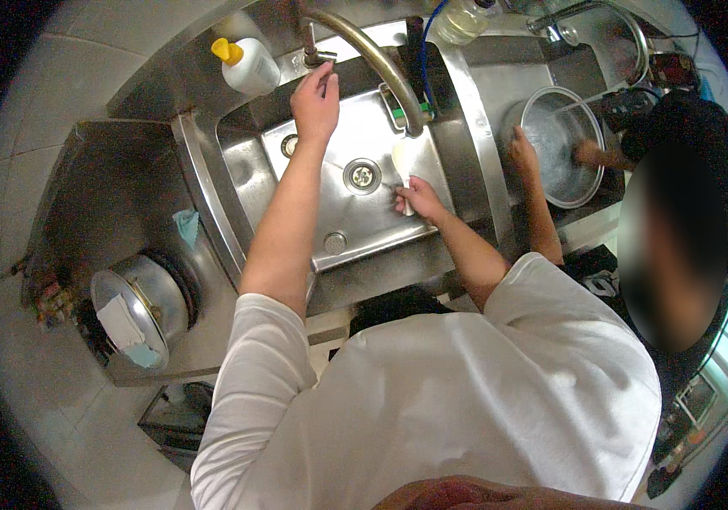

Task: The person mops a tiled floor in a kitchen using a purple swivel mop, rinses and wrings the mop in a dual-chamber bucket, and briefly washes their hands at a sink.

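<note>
My right hand (421,201) grips the handle of a white rice paddle or flat spoon (403,162), whose broad end lies below the mouth of the curved metal faucet (377,57). Beneath it is a stainless steel sink (313,223) with a round drain (362,176). Up at the sink's back edge, my left hand (316,105) is at the faucet's lever (320,57), fingertips close to it; whether they touch cannot be told. A white bottle with a yellow cap (252,65) stands left of that lever.
At right, a co-worker's hands (523,153) are at a large metal pot (562,197) in the neighbouring basin. A lidded metal pot (169,299) with cloths on its lid stands on the left counter, near a light-blue cloth (186,226). A clear bottle (463,24) is behind the divider.
</note>
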The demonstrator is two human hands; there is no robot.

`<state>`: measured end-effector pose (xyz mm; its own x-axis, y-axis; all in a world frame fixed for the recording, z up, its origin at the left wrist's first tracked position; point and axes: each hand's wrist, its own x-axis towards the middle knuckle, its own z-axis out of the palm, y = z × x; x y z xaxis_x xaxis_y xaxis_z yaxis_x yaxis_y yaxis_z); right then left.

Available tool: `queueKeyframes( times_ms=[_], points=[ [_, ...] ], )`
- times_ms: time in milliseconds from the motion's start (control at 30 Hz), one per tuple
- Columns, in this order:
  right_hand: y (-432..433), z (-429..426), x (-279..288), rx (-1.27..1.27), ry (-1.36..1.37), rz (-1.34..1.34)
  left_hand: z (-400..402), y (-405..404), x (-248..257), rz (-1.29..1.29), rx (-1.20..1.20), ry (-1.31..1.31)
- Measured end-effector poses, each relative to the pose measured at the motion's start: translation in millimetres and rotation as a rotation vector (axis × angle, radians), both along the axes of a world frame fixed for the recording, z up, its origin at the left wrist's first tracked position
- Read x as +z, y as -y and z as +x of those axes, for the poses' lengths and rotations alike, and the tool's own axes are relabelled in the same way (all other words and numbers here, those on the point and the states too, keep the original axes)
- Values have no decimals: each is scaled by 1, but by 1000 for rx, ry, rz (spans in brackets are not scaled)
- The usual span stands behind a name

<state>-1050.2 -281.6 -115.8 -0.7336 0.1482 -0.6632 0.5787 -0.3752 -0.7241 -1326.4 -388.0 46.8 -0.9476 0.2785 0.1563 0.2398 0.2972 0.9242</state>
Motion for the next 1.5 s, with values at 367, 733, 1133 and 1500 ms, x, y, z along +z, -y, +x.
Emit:
queueKeyframes(
  times_ms=[367,733,1133,1500],
  points=[
    [-12,-6,13,30,56,-22,3,12,-5,-240,-10,-67],
    [-6,-19,30,25,74,-226,102,19,-139,-451,-146,642],
    [-1,-22,43,41,59,-7,139,-33,-135,82,-41,846],
    [20,-14,34,138,82,263,127,-34,-151,-88,201,1053]
  ],
)
